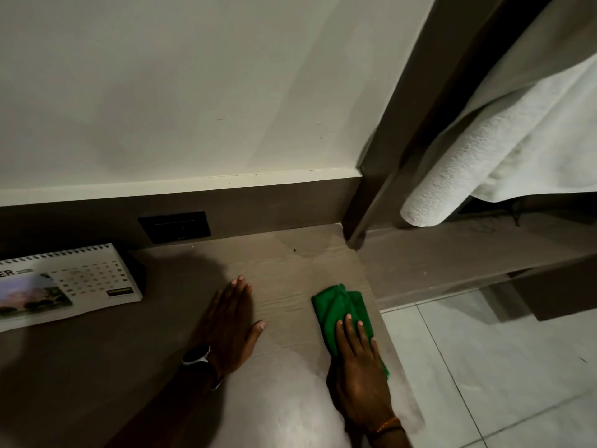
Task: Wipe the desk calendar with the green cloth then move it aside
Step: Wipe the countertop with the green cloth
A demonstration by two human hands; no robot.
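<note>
**Desk calendar stands at the far left while both hands press flat on the desk**

The desk calendar (64,284) stands at the left edge of the view, on the wooden desk (284,263), its spiral binding uppermost and its page of dates and a landscape picture facing the camera. It sits close to the brown back panel, just left of a dark wall socket (174,227). Neither hand touches it.

The left hand (231,328) lies well to the right of the calendar, palm down on the desk with fingers stretched out and nothing in it; a dark watch (197,355) sits on the wrist. Further right, near the desk's right edge, the right hand (360,360) rests flat with fingers extended on top of the green cloth (339,303), pressing it to the surface rather than clutching it. An orange thread band (387,425) circles that wrist.

Beyond the desk's edge are pale floor tiles (500,367), and a white towel (484,150) hangs at the upper right.
</note>
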